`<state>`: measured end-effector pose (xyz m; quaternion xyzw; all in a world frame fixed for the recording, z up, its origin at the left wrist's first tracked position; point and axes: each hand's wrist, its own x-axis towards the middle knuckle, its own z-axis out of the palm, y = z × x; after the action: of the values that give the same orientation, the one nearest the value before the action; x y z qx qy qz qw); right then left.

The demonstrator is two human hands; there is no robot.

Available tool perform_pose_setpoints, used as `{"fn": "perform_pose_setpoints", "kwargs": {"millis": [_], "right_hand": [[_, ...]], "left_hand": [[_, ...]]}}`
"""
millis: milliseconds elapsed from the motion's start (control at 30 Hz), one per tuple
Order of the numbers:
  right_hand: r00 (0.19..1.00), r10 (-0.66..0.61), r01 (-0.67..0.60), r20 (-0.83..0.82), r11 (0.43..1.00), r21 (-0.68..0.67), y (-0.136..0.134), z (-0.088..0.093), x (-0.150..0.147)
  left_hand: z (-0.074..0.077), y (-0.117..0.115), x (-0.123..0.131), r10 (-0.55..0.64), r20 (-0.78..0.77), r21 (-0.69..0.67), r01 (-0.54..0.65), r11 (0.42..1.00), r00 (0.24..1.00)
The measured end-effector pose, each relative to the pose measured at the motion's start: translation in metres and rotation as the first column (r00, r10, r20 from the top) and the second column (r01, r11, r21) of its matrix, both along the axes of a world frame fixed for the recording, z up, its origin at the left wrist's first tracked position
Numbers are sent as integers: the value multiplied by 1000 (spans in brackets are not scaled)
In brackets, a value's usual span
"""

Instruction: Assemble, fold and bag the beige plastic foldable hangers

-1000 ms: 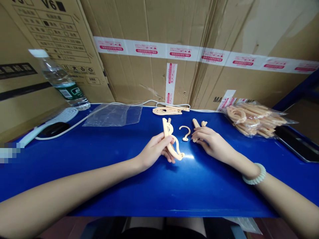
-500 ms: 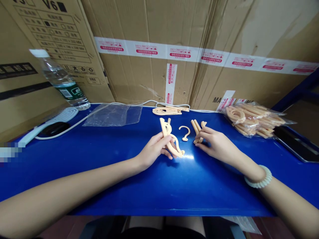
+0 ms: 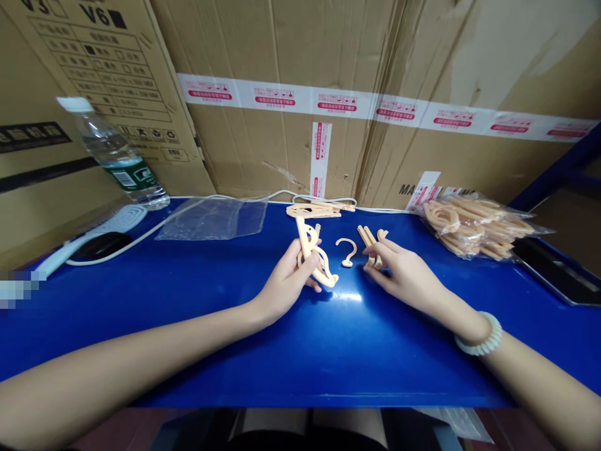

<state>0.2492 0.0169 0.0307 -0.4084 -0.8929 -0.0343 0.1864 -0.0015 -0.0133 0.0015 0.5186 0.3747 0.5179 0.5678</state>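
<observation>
My left hand (image 3: 293, 269) is closed around peach plastic hanger parts (image 3: 306, 241), raised a little off the blue tabletop, with a straight arm pointing up and a curved end at the lower right. Its fingers hide part of them. A loose hanger hook (image 3: 348, 249) lies on the table between my hands, touched by neither. To the right of it, my right hand (image 3: 397, 263) has its fingers closed on several slim hanger pieces (image 3: 366, 237) near the tabletop. The fingers cover their lower ends.
More hanger pieces (image 3: 313, 210) lie at the back by a white cable. Bagged hanger parts (image 3: 474, 222) sit at the right beside a dark phone-like slab (image 3: 556, 269). On the left are a flat plastic bag (image 3: 213, 219), a hairbrush (image 3: 119, 219) and a water bottle (image 3: 124, 163). Cardboard boxes (image 3: 282, 37) stand behind.
My left hand has moved slightly left and up with the hanger parts, which are tilted a little differently. My right hand stays by the slim pieces, its fingers shifted slightly.
</observation>
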Motion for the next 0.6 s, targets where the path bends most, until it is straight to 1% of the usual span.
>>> {"fn": "perform_pose_setpoints", "kwargs": {"millis": [67,133,200,233,300,400,600], "right_hand": [[994,93,-91,-53,995,46,-7,4,-5],[973,222,-216,-65,973,86,-14,7,-11],[944,328,-326,-20,942,77,-22,10,-16],[932,361,-361,13,930,60,-24,10,-18],[919,386,-391,81,920,41,-28,11,-22],[917,373,-385,138,920,76,-30,10,-24],[916,382,-396,119,910,126,-31,13,-26]], "left_hand": [[1,-2,-1,10,-73,81,-4,997,997],[3,-4,-3,6,-148,147,16,989,989],[3,-7,-4,-4,-199,185,42,982,980],[4,-8,-4,-10,-216,196,53,979,976],[4,-9,-4,-22,-243,217,77,973,970],[5,-10,-4,-33,-274,231,99,968,961],[5,-9,-4,-33,-273,225,98,969,961]]}}
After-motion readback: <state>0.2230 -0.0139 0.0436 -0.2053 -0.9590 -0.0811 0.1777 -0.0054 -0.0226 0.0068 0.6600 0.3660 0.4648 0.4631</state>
